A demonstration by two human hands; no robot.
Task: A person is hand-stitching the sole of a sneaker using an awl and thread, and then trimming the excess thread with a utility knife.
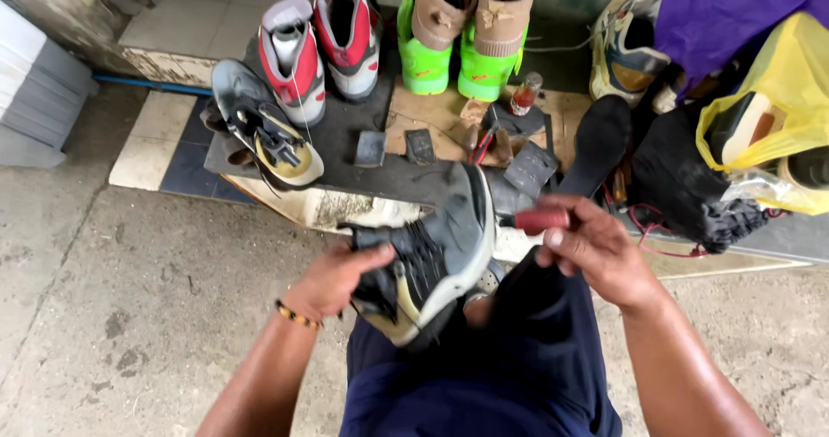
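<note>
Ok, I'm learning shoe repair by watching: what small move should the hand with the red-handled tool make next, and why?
Probably bring the tool tip down to the shoe's sole edge. The left hand grips the shoe on the lap, side turned up. The right hand holds the tool just beside it, and its tip is hidden behind the shoe, so I can't tell whether it touches.

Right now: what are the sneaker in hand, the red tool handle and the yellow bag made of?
Sneaker: dark upper looks like synthetic or leather, matte; pale sole edge looks rubbery, scuffed. Held by the left hand.
Red tool handle, in the right hand: smooth, probably plastic or painted wood; cannot tell which.
Yellow bag: thin plastic film, translucent, crinkled and glossy.
</note>
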